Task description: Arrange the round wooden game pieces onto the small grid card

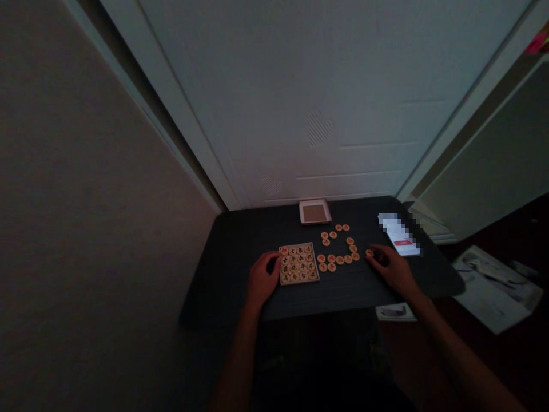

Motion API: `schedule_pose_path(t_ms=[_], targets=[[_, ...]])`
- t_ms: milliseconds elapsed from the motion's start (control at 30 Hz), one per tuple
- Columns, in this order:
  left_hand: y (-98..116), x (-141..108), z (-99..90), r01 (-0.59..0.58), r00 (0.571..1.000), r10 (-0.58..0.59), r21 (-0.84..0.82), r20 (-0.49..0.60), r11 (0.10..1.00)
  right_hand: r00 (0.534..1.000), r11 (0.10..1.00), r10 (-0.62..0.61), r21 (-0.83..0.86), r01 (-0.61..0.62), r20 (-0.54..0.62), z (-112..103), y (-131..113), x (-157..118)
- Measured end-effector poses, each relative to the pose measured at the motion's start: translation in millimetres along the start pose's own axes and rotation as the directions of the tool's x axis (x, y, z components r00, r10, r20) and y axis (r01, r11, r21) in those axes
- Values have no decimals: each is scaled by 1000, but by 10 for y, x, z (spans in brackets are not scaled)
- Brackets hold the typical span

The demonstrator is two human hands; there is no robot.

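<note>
A square box (299,264) packed with rows of round wooden pieces lies on the dark table (240,234). My left hand (264,277) rests at the box's left edge, with its fingers curled against that side. Right of the box, several loose round pieces with red characters (340,260) form a bent chain. Beyond the chain's right end, my right hand (388,266) pinches a single round piece (369,253) between thumb and fingertip, at or just above the tabletop.
An open, shallow box lid (314,212) lies near the table's back edge. A lit phone (398,234), partly blurred, is at the right. A white door (274,103) stands behind the table. Papers (493,292) lie lower down at the right.
</note>
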State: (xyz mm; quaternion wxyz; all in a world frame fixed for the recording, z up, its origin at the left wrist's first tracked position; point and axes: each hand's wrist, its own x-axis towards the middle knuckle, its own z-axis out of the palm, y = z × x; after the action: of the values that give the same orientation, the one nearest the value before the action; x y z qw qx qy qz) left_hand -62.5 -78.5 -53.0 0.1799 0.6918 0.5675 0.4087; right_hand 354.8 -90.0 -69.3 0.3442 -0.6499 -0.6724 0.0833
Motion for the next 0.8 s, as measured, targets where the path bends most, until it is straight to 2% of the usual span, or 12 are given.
schedule_pose_path(t_ms=[133, 300, 467, 633, 800], targets=[[0, -3, -5, 14, 1000, -14, 12, 4, 1000, 1000, 1000, 11, 10, -11, 3, -18, -2, -44], [-12, -17, 1, 12, 1000, -12, 5, 17, 1000, 998, 997, -57, 55, 58, -20, -32, -135, -159], [22, -31, -11, 29, 999, -29, -4, 26, 1000, 985, 977, -174, 120, 174, -15, 66, -515, -215], [62, -39, -24, 49, 998, -49, -20, 32, 999, 953, 936, -303, 193, 295, 14, 249, -953, -112], [57, -58, -19, 55, 998, -54, -23, 34, 998, 899, 884, -419, 284, 372, 126, 488, -1309, 69]])
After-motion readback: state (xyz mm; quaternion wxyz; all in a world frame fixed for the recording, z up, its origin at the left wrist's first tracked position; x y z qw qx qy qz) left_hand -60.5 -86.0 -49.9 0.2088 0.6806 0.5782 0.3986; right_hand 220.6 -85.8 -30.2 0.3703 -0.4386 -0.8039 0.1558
